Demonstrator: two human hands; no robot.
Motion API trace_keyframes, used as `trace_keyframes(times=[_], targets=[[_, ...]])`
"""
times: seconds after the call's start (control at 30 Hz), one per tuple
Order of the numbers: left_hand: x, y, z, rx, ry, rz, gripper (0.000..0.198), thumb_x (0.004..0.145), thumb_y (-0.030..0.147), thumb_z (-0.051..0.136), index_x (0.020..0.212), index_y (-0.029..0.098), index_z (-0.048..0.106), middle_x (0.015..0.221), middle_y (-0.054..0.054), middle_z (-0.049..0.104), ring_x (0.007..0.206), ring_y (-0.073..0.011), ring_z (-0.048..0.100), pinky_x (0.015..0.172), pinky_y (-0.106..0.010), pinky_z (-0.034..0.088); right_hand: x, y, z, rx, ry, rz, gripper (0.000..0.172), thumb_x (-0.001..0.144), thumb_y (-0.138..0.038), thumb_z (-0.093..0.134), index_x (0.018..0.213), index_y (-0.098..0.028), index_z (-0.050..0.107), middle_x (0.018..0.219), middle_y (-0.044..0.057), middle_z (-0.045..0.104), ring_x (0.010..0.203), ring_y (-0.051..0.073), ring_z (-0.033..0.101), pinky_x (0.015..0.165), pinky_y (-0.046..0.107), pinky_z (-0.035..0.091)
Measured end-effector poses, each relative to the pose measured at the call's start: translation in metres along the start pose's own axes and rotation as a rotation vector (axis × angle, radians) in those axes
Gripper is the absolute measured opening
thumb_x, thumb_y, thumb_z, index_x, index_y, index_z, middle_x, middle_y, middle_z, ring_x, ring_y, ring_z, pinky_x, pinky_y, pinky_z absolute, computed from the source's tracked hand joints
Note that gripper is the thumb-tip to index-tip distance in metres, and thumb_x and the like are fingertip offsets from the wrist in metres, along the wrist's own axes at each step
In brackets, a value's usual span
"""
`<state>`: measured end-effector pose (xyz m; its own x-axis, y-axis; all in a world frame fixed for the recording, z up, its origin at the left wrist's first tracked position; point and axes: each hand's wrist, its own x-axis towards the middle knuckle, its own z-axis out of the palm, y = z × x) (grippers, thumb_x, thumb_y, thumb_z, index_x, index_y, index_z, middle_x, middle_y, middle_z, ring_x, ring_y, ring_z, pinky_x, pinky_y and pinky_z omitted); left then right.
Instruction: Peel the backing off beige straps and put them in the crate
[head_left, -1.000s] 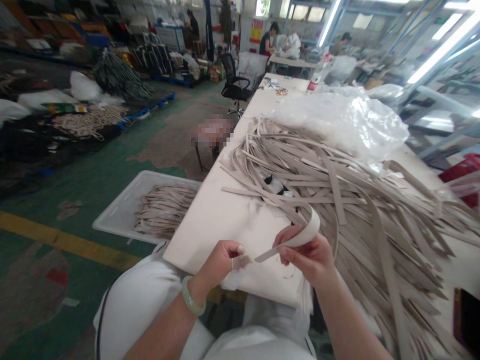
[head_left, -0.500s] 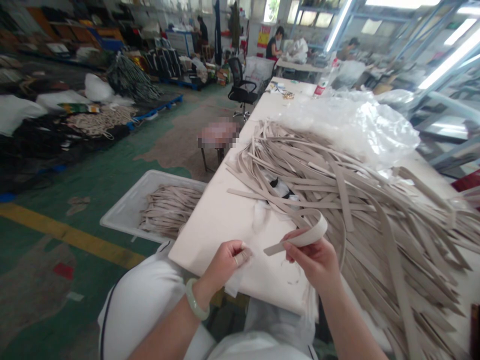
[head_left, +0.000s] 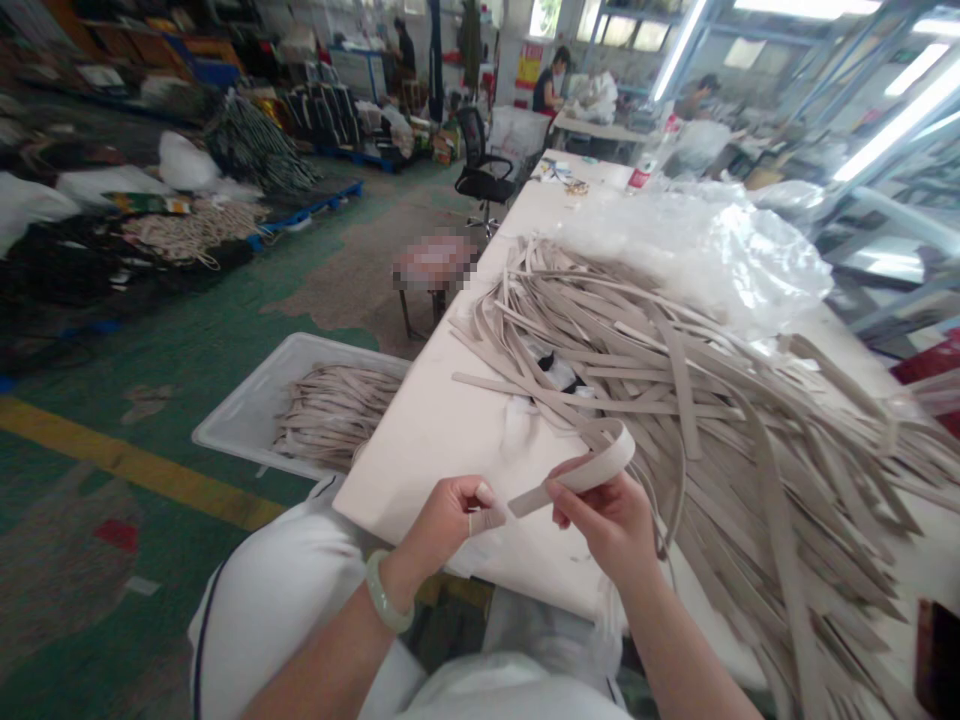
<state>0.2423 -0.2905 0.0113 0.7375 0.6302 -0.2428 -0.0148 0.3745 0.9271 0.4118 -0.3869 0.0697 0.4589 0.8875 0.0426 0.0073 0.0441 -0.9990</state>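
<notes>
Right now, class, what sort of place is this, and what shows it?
Likely a factory workshop: a long white worktable heaped with flat beige fabric strips, a curled strip in the right hand, a white plastic crate of more strips on the green floor, and other people at tables behind.

From my feed: right hand point(head_left: 607, 515) pinches a curled beige strip point(head_left: 592, 468), its free end poking toward the left hand point(head_left: 450, 515), which is curled up just beside it, green bangle point(head_left: 381, 598) on the wrist. Big messy pile of strips point(head_left: 712, 400) covers the white table point(head_left: 435, 430), crinkly plastic bag point(head_left: 712, 240) behind it. More strips in a white bin point(head_left: 247, 410) on the floor.
</notes>
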Motion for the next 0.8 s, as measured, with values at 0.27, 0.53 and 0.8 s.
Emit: trace_keyframes(times=[0.27,0.53,0.8], targets=[[0.000,0.002,-0.002,0.080,-0.006,0.035,0.039,0.063,0.041,0.084,0.060,0.011,0.059,0.063,0.002,0.048,0.060,-0.0093,0.042,0.056,-0.022,0.032,-0.003,0.003,-0.002,-0.095,0.002,0.013,0.020,0.077,-0.032,0.075,0.076,-0.016,0.062,0.056,-0.001,0.058,0.041,0.010,0.051,0.037,0.021,0.040],[-0.003,0.003,-0.001,0.206,-0.049,0.065,0.032,0.066,0.037,0.083,0.063,0.011,0.066,0.067,0.000,0.055,0.064,-0.0111,0.050,0.059,-0.023,0.036,-0.002,-0.004,-0.006,-0.338,-0.167,-0.108,0.015,0.082,-0.029,0.067,0.074,-0.017,0.061,0.068,0.002,0.059,0.055,0.012,0.051,0.048,0.024,0.041],[-0.003,-0.003,-0.002,0.238,-0.094,0.066,0.025,0.071,0.032,0.078,0.066,0.011,0.067,0.071,0.000,0.055,0.067,-0.0116,0.051,0.061,-0.022,0.038,-0.007,0.021,0.010,-0.238,-0.293,-0.032,0.015,0.085,-0.030,0.067,0.076,-0.018,0.064,0.074,0.003,0.061,0.062,0.013,0.054,0.054,0.025,0.043]])
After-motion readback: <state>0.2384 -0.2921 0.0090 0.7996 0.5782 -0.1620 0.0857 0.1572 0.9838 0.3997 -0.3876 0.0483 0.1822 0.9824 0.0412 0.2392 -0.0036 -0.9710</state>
